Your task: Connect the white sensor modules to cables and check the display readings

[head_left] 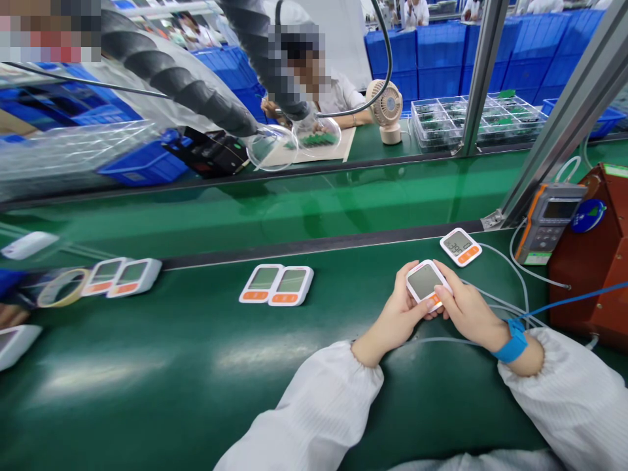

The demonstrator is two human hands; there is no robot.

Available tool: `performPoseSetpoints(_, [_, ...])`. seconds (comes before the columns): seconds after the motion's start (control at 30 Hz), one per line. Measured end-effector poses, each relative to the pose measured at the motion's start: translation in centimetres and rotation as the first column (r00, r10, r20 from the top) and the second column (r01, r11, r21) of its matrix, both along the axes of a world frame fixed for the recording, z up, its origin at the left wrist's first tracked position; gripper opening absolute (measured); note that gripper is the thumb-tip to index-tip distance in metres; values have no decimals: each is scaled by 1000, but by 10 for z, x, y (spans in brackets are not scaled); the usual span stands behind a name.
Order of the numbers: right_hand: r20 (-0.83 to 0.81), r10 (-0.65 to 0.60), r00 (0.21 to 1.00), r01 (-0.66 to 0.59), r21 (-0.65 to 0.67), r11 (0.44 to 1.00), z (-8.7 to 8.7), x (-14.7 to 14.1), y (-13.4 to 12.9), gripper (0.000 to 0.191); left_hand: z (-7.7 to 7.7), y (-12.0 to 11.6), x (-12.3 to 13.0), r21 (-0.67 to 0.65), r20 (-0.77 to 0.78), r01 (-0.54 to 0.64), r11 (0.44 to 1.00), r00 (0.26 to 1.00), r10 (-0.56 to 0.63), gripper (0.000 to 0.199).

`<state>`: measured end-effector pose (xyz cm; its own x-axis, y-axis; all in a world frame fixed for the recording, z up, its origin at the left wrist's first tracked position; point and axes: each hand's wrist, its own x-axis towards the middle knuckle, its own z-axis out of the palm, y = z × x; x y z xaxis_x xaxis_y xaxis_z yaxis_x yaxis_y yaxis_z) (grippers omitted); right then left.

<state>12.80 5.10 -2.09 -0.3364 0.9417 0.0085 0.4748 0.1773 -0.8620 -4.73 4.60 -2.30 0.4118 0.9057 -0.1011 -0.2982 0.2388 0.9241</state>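
Note:
Both my hands hold one white device (pixel 424 281) with a grey screen and orange buttons above the green bench. My left hand (pixel 398 316) grips its left side. My right hand (pixel 468 306) grips its right side, the thumb at the orange buttons; a blue band circles that wrist. Just beyond, a similar device (pixel 460 246) lies on the bench with digits on its screen and a tube beside it. Left of my hands, two more devices (pixel 291 285) lie side by side, touching, with blank screens.
At the left are another pair of devices (pixel 133 277), a tape roll (pixel 63 288) and part of another person's hand (pixel 13 315). A handheld meter (pixel 551 219) and reddish-brown box (pixel 591 261) stand right. Across the belt (pixel 343 199), a person sits near a fan (pixel 387 108).

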Motion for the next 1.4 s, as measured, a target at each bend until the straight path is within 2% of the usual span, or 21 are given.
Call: performPoseSetpoints(1.4, [-48, 9, 999, -10, -18, 1000, 2, 0, -1, 53, 2, 1, 0, -28, -28, -5, 1000, 1000, 4, 76])
